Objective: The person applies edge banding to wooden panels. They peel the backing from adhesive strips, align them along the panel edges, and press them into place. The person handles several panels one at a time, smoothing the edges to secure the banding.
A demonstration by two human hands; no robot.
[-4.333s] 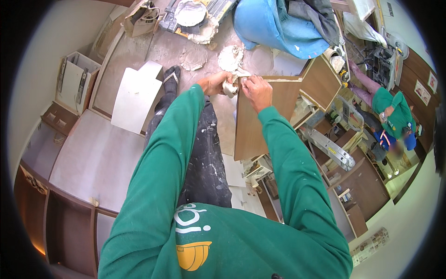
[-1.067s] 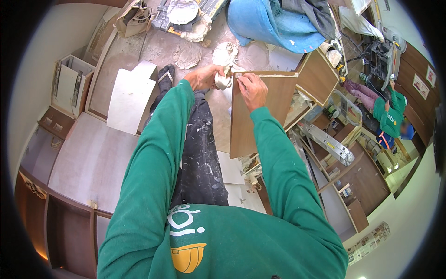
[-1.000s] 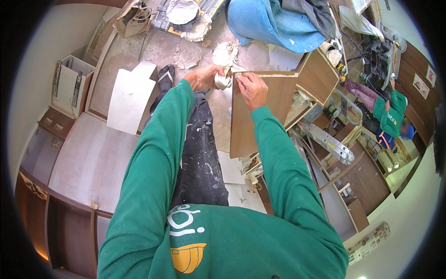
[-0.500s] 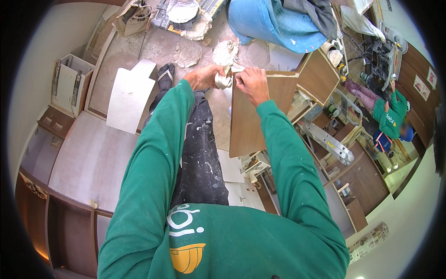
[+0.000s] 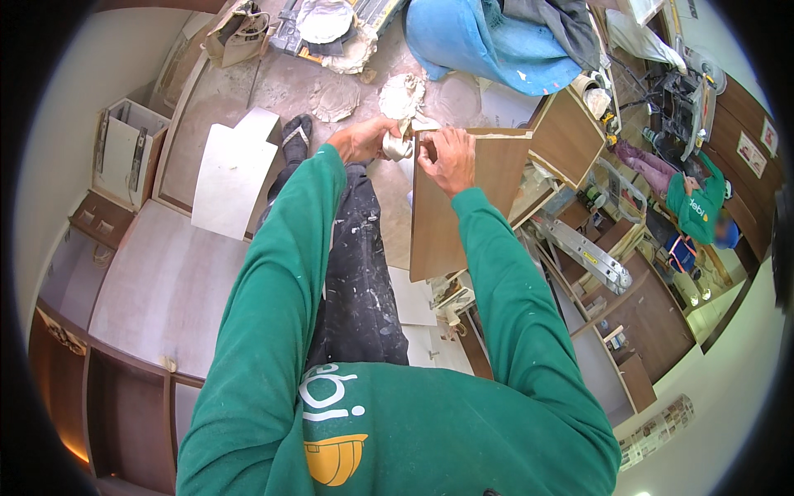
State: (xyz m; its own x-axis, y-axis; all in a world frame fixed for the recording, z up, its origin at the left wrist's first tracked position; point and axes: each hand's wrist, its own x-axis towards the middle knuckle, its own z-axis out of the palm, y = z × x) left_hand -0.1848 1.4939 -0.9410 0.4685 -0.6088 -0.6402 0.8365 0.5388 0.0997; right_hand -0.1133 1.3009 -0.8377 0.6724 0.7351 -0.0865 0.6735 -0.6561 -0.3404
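Note:
A brown wooden panel (image 5: 463,198) stands in front of me with a pale, uneven strip along its far edge. My left hand (image 5: 368,139) closes around a bunched, shiny off-white wad (image 5: 398,146), held just left of the panel's far left corner. It could be cloth or a soft bag; I cannot tell which. On the other side of that corner, my right hand (image 5: 452,160) has its thumb and fingers curled together in a pinch over the panel's edge. Whatever lies between those fingertips is too small to make out.
White dried lumps (image 5: 402,96) lie on the dusty floor beyond my hands. Blue sheeting (image 5: 488,41) is heaped at the far side. A white board (image 5: 231,174) lies left, near my sandalled foot. A metal ladder (image 5: 587,252) and a co-worker in green (image 5: 699,207) are at right.
My right hand has turned slightly and shifted a little nearer to me along the panel's corner. My left hand keeps its hold on the wad. The co-worker's arm has moved.

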